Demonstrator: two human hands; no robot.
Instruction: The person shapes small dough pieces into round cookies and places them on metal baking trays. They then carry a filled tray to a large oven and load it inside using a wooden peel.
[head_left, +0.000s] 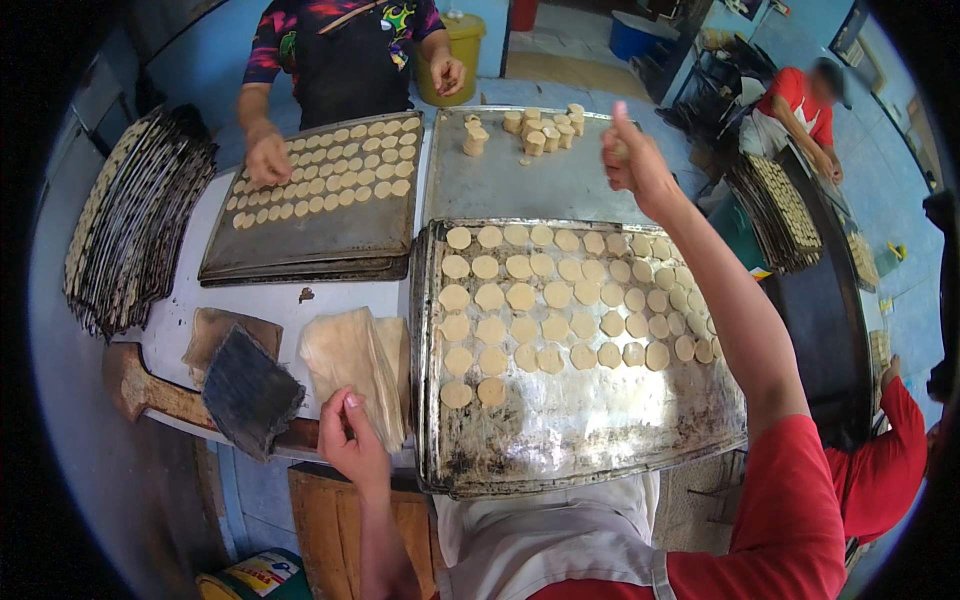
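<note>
In front of me lies a worn metal baking tray bearing rows of flat dough discs; its near part is bare and shiny. My right hand is raised over the tray's far right side, thumb up and fingers curled. A pale bit shows at its fingers, too small to tell. My left hand hovers at the table's front edge beside a folded beige cloth, thumb and fingertips close together; whether it pinches anything is unclear. Short stacks of dough discs stand on the flat tray beyond.
Across the table, a person's hand is over another disc-filled tray. A tall stack of trays stands at left. A dark cloth pad lies near the front edge. Two people in red work at right, by more stacked trays.
</note>
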